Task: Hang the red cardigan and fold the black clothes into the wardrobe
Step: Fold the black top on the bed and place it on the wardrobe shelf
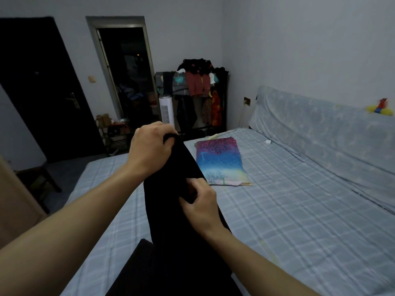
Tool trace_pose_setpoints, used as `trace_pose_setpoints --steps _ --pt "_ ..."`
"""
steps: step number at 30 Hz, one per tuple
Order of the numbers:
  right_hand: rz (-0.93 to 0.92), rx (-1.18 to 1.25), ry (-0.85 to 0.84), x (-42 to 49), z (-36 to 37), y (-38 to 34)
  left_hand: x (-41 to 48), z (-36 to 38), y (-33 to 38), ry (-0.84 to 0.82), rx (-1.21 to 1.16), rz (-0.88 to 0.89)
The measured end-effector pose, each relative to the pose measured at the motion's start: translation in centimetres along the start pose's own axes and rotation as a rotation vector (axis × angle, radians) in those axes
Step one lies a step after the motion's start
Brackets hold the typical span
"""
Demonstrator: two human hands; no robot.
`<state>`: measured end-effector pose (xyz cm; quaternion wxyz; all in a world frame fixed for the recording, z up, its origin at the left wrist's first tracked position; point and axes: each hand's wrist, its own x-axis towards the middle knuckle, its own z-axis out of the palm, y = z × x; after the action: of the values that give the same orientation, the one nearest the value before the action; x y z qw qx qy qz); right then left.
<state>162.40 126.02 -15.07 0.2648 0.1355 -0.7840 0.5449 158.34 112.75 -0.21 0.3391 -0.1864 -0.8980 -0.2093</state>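
1. Checked bed (288, 221) lies below the fingers, pillow (220, 161) beyond them.
2. Curled left hand (152, 146) fingers grip the black garment (164, 210) at its top.
3. Lower down, right hand (202, 207) fingers pinch it.

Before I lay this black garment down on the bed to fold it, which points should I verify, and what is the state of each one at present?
1. The left hand grips the top end of the black garment: ok.
2. The right hand pinches the garment at its middle: ok.
3. Bare bed sheet beside the garment to lay it on: ok.
4. The pillow is apart from the garment: cannot tell, since the cloth covers its left edge in the head view.
5. The garment hangs without a twist: cannot tell, it is too dark.
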Motion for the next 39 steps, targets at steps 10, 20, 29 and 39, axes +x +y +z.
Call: trace_pose_setpoints --steps 10,20,29,39 --pt "0.126 0.027 0.156 0.7 -1.0 0.1 -1.1 -0.8 -2.0 -0.012 -0.017 -0.027" --pt "0.06 0.011 0.155 1.7 -4.9 -0.1 -2.2 -1.0 -2.8 -0.203 -0.06 0.032" --pt "-0.011 -0.081 0.065 2.1 -6.8 0.0 -4.4 0.8 0.0 -0.843 -0.195 -0.032" --pt "-0.019 -0.132 0.078 3.2 -7.8 -0.3 -4.8 4.5 2.3 -0.537 -0.183 -0.099"
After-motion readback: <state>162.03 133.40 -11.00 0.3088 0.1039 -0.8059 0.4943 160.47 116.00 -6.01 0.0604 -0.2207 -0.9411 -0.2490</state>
